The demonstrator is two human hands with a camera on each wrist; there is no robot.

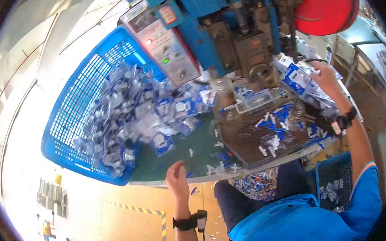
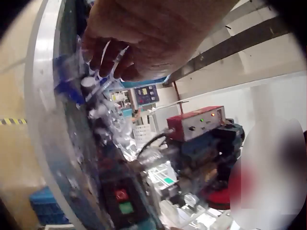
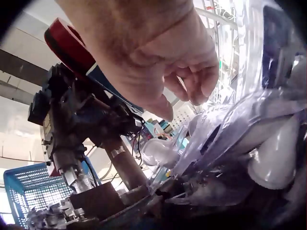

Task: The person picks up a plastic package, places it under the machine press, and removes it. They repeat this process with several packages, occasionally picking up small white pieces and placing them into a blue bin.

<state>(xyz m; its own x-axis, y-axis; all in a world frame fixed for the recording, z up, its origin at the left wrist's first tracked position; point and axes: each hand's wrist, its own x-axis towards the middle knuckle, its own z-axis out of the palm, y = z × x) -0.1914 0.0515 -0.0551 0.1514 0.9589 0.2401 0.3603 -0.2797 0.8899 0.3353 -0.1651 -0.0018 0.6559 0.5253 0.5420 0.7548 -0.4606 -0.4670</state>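
My left hand (image 1: 177, 180) hovers by the table's front edge, its fingers loosely bent around nothing visible. In the left wrist view, the same hand (image 2: 144, 40) overlaps blurred clear packs with blue parts (image 2: 70, 86). Over at the right, my right hand (image 1: 328, 82) reaches above a stack of clear plastic packs with blue-and-white cards (image 1: 296, 78). The right wrist view has its thumb and fingers (image 3: 204, 81) apart, close over clear packs with white rounded pieces (image 3: 276, 158). Nothing shows between them.
A blue press machine (image 1: 203, 39) with a control box (image 1: 165, 46) stands at the back centre. Left of it, a blue basket (image 1: 54, 146) overflows with clear packs (image 1: 125, 107). Blue and white plastic scraps (image 1: 276, 126) litter the dark work plate. A red disc (image 1: 323, 6) overhangs the right side.
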